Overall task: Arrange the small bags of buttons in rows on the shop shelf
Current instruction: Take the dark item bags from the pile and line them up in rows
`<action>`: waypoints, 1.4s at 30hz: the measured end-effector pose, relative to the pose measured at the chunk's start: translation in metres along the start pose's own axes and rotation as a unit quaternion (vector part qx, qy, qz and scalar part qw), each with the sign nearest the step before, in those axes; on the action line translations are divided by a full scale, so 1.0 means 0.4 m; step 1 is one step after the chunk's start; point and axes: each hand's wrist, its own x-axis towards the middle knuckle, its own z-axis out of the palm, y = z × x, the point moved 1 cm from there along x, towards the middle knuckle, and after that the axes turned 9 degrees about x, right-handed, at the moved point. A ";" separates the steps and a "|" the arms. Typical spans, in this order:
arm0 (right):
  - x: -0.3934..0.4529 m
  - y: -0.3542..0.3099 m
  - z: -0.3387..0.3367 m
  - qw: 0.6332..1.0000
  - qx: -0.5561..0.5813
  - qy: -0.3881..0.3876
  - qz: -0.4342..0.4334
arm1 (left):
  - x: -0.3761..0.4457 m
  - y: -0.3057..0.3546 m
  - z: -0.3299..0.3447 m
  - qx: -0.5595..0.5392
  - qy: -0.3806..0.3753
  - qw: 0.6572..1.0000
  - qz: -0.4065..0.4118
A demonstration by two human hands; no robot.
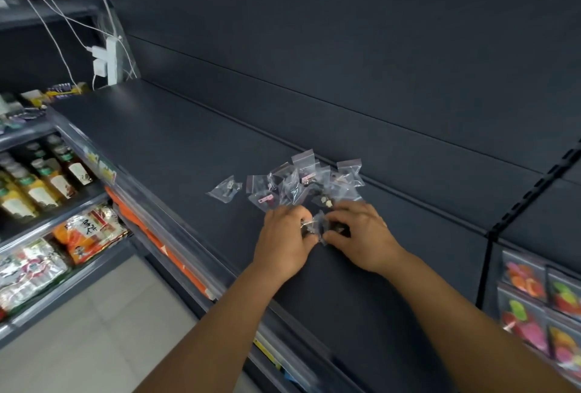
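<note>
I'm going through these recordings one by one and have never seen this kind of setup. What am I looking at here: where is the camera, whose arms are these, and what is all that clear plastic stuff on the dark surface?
There is no machine here. The single picture comes from a camera worn on a person's head, looking forward and down, so the two bare arms reaching in from below are that person's own.

The dark surface is a shop shelf. On it lies a loose pile of small clear bags of buttons, not yet set in rows. One bag lies apart, to the left of the pile.

The left hand and the right hand meet at the near edge of the pile, and both have a grip on a small bag between them.

Lower shelves at the left hold bottles and snack packets.
</note>
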 end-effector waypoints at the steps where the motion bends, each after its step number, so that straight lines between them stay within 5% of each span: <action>1: -0.004 -0.008 0.006 1.000 0.018 0.008 0.009 | 0.004 -0.004 -0.002 -0.027 0.001 1.000 0.006; 7: -0.008 -0.047 0.003 0.970 0.195 0.080 0.125 | 0.021 -0.014 -0.025 -0.230 -0.044 0.971 -0.053; 15: -0.078 -0.102 -0.022 0.857 0.470 0.139 0.161 | 0.021 0.027 -0.076 -0.406 -0.127 0.903 -0.052; 26: -0.300 -0.088 -0.088 0.779 0.474 0.356 0.204 | -0.059 0.174 -0.011 -0.424 -0.255 0.869 0.013; 31: -0.415 -0.070 -0.118 0.775 0.441 0.397 0.218 | -0.109 0.259 0.027 -0.405 -0.267 0.875 0.014; 38: -0.592 -0.026 -0.178 0.723 0.463 0.454 0.238 | -0.217 0.410 0.070 -0.386 -0.317 0.866 0.021; 42: -0.734 0.002 -0.228 0.739 0.418 0.465 0.251 | -0.306 0.522 0.092 -0.365 -0.318 0.875 0.018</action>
